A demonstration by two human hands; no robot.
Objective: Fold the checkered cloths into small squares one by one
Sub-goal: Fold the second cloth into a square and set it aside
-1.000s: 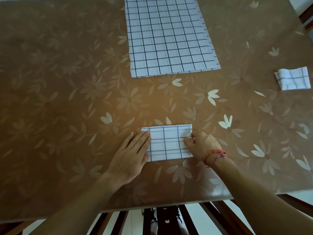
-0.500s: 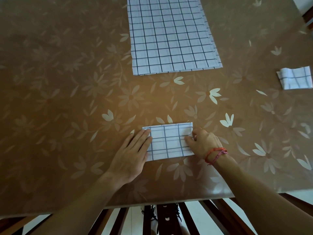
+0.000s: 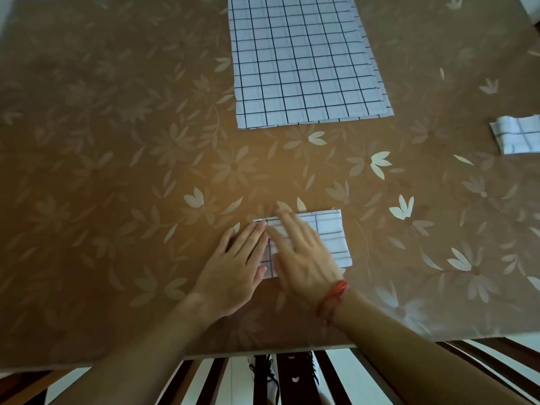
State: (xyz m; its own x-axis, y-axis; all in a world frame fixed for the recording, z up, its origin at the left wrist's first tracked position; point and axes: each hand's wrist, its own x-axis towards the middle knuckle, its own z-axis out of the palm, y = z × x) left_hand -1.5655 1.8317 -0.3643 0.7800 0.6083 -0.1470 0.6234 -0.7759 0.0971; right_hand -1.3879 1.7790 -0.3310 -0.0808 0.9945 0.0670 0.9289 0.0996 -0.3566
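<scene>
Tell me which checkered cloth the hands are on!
The small folded cloth nearest the person. The left hand and right hand are on it; the big flat pile and the far-right folded cloth lie untouched.

Left hand (image 3: 233, 267), blurred right hand (image 3: 304, 258) flat on folded cloth (image 3: 331, 235)

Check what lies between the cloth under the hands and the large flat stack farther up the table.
Only bare flower-patterned tabletop separates cloth and stack, per the head view.
</scene>
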